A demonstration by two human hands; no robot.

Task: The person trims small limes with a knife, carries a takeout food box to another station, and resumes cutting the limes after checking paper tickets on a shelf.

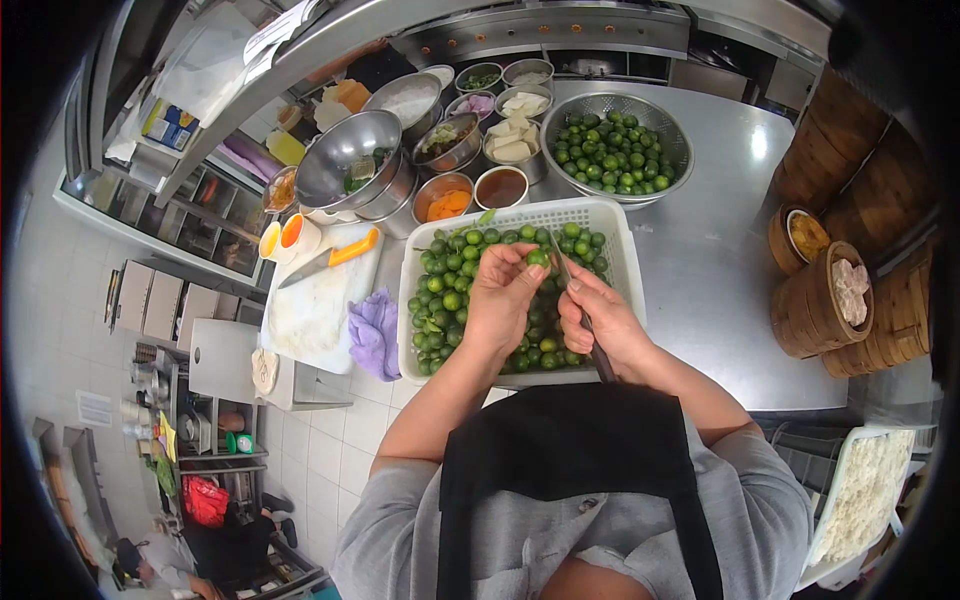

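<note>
Between the fingertips of my left hand (pixel 500 300) is a small green lime (pixel 538 258), held over a white plastic basket (pixel 634 285). My right hand (pixel 608 322) grips a knife (pixel 601 362) with a dark handle, its narrow blade pointing up and away from me beside that lime. Whether the edge touches the fruit I cannot tell. Many small green limes (pixel 450 283) fill the basket beneath both hands, which hide part of them. Behind it, a perforated metal colander (pixel 682 150) holds more of the same fruit.
Left of the basket lie a purple cloth (pixel 374 335) and a white cutting board (pixel 315 315) with a yellow-handled knife (pixel 355 246). Steel bowls (pixel 340 150) and several ingredient containers stand behind. Bamboo steamers (pixel 800 310) line the right side. A person (pixel 170 555) is at lower left.
</note>
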